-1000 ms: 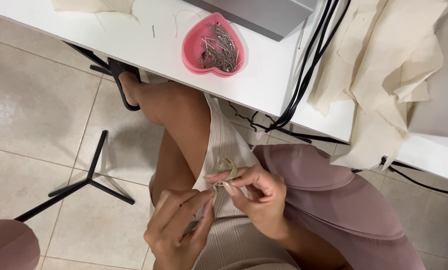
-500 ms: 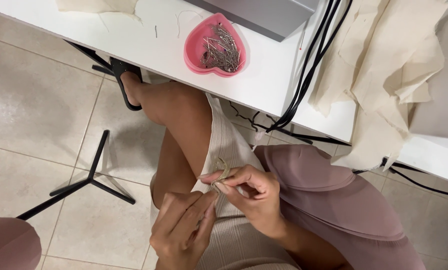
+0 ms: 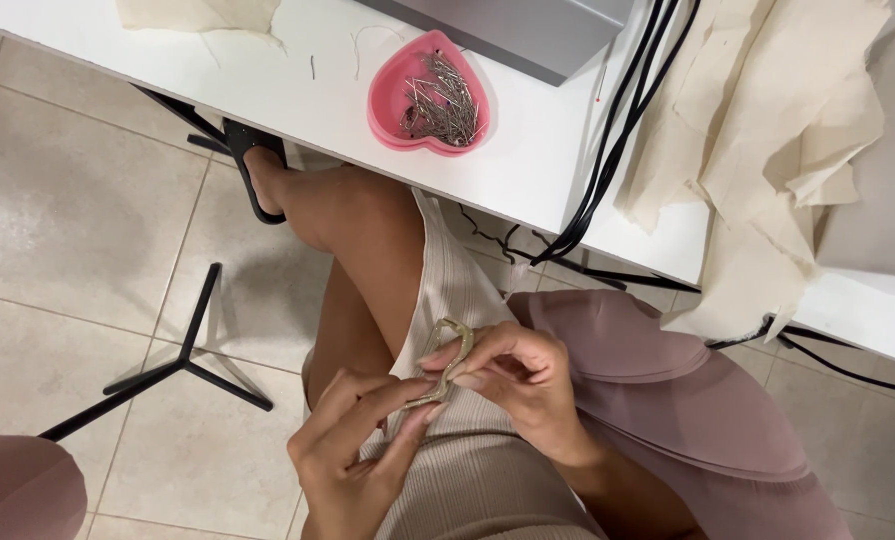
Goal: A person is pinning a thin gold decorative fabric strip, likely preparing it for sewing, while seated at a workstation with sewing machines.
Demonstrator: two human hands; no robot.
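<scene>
A small curved metal piece (image 3: 446,362), dull gold, is pinched between both hands over the lap, against a ribbed beige garment (image 3: 468,470). The left hand (image 3: 353,450) is seen at lower centre, fingers curled, w/ thumb and forefinger closed on the piece's lower end; its wrist is cut off by the bottom edge. The right hand (image 3: 523,375) is closed round the upper part from the right, fingertips touching the metal near its top loop. Exactly what the piece is can't be made out: part is hidden under the fingers, and whether it is fixed to the fabric can't be told. Above, a white table (image 3: 298,95) is crossed by black cables (image 3: 618,130); a pink heart-shaped dish (image 3: 383,95) of pins is set on it, just beside a grey box (image 3: 518,30) that is cut off at the top. Cream cloth (image 3: 768,130) is draped over the table's right part, approx. half hanging off the edge. A 2nd cloth scrap (image 3: 198,12) is cropped at top left. A black sandal (image 3: 253,165) is partly hidden under the table. Mauve fabric (image 3: 688,400) is spread at right; a black stand's legs (image 3: 178,365) rest on the tile floor (image 3: 58,220).
</scene>
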